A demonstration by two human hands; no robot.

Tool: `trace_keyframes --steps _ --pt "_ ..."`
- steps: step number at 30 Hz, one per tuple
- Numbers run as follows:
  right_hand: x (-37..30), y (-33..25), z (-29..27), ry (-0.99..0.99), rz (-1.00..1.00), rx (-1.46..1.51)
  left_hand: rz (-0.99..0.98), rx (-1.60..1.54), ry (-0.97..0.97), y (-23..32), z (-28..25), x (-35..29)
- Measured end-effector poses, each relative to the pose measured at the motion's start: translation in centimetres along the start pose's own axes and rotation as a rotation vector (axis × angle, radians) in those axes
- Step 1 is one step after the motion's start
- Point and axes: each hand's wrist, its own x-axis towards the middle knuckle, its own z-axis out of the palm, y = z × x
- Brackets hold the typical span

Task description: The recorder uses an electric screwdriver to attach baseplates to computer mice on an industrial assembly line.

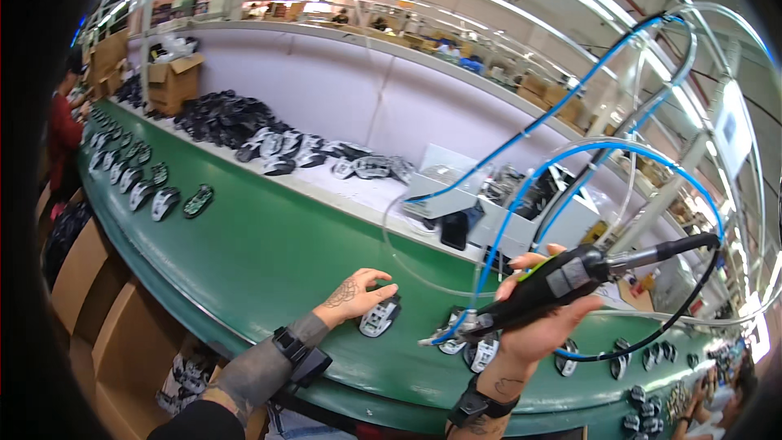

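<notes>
The left hand (355, 294) is at the lower middle of the frame, at the upper edge of a grey-and-black molded housing (378, 319) on the green tabletop (269, 253). Its fingers are slightly bent and a little apart; whether they pinch the housing or only rest against it, I cannot tell. The right hand (533, 338), right of centre, has its fingers wrapped around a black powered driver (550, 289), thumb on the near side. The driver slants, its rear toward the right, its front end pointing down and left, near 2 more housings (482, 353) partly behind it and the hand. A black cable (688, 243) leaves its rear end, and a blue hose (619, 145) arches above it. Each wrist wears 1 black strapped device (297, 350).

Housings in rows (140, 194) stand on the tabletop at the left of the frame; others lie at the lower right. Along the white ledge (326, 187), upper left of centre, lies a pile of black parts (228, 114), with 1 open cardboard box (173, 85) beside it. A person in red (63, 126) is at the far left edge.
</notes>
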Motion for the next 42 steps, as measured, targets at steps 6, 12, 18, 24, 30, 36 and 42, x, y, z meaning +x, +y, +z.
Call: trace_keyframes --steps 6,12,18,24,30,36,42 --pt "-0.3 -1.0 -1.6 -0.168 0.201 -0.109 0.488 0.523 -0.049 0.9 1.4 0.0" --pt "-1.8 0.0 0.2 -0.134 0.067 -0.647 0.32 0.59 -0.297 -4.5 -2.5 -1.0" --pt "-9.0 -2.6 -1.7 0.026 -0.073 -0.765 0.371 0.789 -0.279 -4.8 0.4 -1.8" --pt "-20.7 1.1 -5.9 0.206 0.236 -0.942 0.138 1.077 -0.36 -7.2 -2.0 -2.2" --pt "-22.7 -2.6 -7.7 0.005 0.633 -0.923 0.53 0.686 -0.24 -5.5 1.0 -1.0" --pt "-16.5 -18.8 -7.9 -0.686 -0.231 -0.426 0.377 0.669 -0.245 -1.7 1.4 -1.9" --pt "-16.6 -20.1 -10.4 -0.682 0.004 -0.442 0.403 0.61 -0.214 -1.3 2.2 -2.0"
